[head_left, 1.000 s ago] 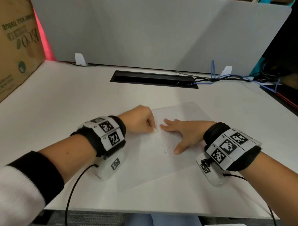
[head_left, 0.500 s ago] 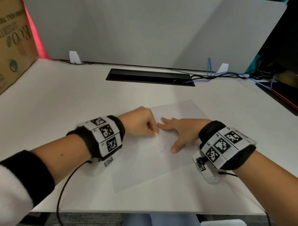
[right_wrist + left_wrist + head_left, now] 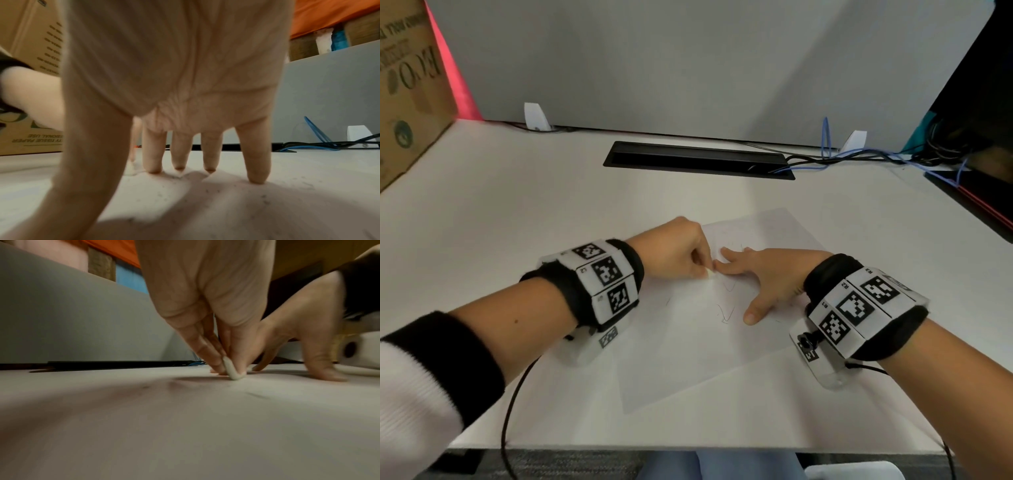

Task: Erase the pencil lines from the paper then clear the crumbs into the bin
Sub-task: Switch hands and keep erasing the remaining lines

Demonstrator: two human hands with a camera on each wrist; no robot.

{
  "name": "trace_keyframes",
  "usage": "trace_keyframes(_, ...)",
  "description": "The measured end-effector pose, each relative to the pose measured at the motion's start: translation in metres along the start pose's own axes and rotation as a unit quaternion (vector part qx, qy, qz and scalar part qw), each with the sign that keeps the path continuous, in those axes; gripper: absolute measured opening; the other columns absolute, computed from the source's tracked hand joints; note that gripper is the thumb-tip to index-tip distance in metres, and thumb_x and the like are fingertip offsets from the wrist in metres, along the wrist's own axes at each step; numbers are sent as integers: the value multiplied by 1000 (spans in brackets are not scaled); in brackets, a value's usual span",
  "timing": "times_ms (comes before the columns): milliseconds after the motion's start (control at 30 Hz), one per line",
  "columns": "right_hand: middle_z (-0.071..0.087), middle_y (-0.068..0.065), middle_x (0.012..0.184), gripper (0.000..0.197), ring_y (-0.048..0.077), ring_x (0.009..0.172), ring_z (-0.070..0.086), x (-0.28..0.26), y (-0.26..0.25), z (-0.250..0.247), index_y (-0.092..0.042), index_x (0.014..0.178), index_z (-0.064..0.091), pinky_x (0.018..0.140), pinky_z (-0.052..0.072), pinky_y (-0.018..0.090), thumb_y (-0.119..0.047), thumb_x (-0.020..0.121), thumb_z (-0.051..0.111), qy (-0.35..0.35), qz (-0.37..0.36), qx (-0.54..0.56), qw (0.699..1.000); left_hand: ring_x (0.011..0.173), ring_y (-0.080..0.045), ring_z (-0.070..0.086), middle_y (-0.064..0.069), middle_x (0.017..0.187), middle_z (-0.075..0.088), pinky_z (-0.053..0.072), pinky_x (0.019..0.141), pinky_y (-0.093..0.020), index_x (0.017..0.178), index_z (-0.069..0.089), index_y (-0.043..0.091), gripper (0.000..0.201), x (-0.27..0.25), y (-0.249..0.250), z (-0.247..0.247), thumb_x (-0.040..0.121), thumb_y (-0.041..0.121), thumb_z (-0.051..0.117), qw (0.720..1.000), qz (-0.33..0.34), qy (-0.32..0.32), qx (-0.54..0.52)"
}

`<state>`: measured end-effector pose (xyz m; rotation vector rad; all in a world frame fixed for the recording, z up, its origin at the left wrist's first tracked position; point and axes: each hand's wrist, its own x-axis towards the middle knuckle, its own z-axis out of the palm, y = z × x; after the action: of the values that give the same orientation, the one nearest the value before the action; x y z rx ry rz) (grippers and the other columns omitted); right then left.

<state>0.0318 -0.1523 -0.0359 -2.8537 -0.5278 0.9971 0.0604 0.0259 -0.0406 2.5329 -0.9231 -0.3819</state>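
Observation:
A white sheet of paper (image 3: 688, 349) lies tilted on the desk, with faint pencil lines (image 3: 725, 313) near its middle. My left hand (image 3: 681, 255) pinches a small white eraser (image 3: 709, 274) and presses its tip onto the paper; the left wrist view shows the eraser (image 3: 231, 369) between thumb and fingers. Just right of the eraser, my right hand (image 3: 763, 274) lies flat on the sheet with fingers spread, holding it down. In the right wrist view dark crumbs (image 3: 265, 201) speckle the paper under the straight fingers (image 3: 257, 155). No bin is in view.
A black cable slot (image 3: 698, 159) runs across the desk's far middle, with blue and black cables (image 3: 859, 157) trailing right. A cardboard box (image 3: 407, 89) stands at the far left, a dark monitor (image 3: 983, 113) at the right. A grey partition (image 3: 688, 61) closes the back.
My left hand has shifted the eraser slightly back and forth near the right fingertips. The right hand stays flat on the paper. The head camera tilted a little.

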Motion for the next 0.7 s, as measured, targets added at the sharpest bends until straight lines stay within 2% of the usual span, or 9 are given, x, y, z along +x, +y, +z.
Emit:
trace_keyframes(67, -11, -17, 156, 100, 11, 145, -7, 0, -1, 0, -37, 147, 1, 119, 7, 38, -33, 77, 72, 1, 2, -2, 1000, 68, 4, 57, 4, 93, 73, 41, 63, 2, 97, 75, 12, 16, 4, -2, -2, 83, 17, 68, 1000, -9, 10, 4)
trace_keyframes(167, -11, -19, 155, 102, 9, 145, -8, 1, 0, 0, -37, 147, 1, 119, 9, 41, -34, 75, 74, -2, 5, 10, 1000, 60, 18, 55, 19, 76, 66, 39, 61, 3, 93, 76, 14, 14, -5, 1, 4, 80, 15, 71, 999, -1, -24, -33)
trace_keyframes(233, -12, -19, 155, 102, 9, 145, -8, 1, 0, 0, -37, 147, 1, 119, 9, 41, -33, 75, 74, -6, 5, 11, 1000, 59, 19, 54, 24, 71, 60, 39, 61, 2, 92, 76, 14, 13, -10, 3, 7, 80, 16, 71, 999, 8, -36, -33)
trace_keyframes(367, -11, -19, 155, 101, 8, 144, -10, 0, 0, 0, -36, 147, 1, 119, 6, 42, -32, 76, 73, -9, 2, 12, 1000, 65, 3, 56, 3, 89, 72, 39, 60, 2, 96, 75, 11, 15, 5, 0, -1, 82, 15, 69, 1000, -4, 9, 2)
trace_keyframes(400, -11, -20, 155, 102, 8, 144, -11, 0, 0, 0, -37, 147, 1, 119, 6, 42, -32, 76, 73, -8, 3, 17, 1000, 66, 2, 56, 1, 91, 73, 39, 61, 2, 96, 75, 11, 16, 7, 0, -2, 82, 14, 69, 1000, -9, 12, 5)
trace_keyframes(467, -11, -20, 155, 103, 7, 144, -11, 2, 2, 0, -37, 147, 1, 120, 6, 42, -32, 74, 74, -8, 1, 23, 1000, 63, 8, 57, 11, 82, 70, 39, 61, 2, 94, 76, 12, 15, 4, 2, 1, 81, 14, 70, 1000, -6, -7, -8)
trace_keyframes(533, -11, -22, 154, 105, 6, 144, -11, 3, 3, 0, -38, 147, 0, 120, 6, 41, -32, 73, 75, -10, -2, 25, 1000, 59, 19, 54, 24, 71, 60, 37, 60, 3, 93, 76, 12, 14, -5, 5, 6, 80, 13, 71, 999, 8, -32, -26)
trace_keyframes(567, -11, -23, 154, 105, 6, 144, -11, 3, 2, 0, -38, 146, 0, 120, 6, 41, -32, 73, 75, -12, -4, 22, 1000, 58, 19, 53, 25, 70, 59, 37, 61, 3, 93, 76, 12, 14, -8, 6, 6, 80, 14, 71, 999, 14, -35, -25)
trace_keyframes(700, -10, -23, 154, 104, 6, 144, -11, 2, 1, 0, -37, 147, 1, 119, 5, 40, -32, 74, 75, -11, -10, 17, 1000, 61, 6, 53, 2, 91, 72, 39, 61, 3, 96, 75, 10, 16, 3, 0, -1, 82, 15, 69, 1000, 2, 6, 3)
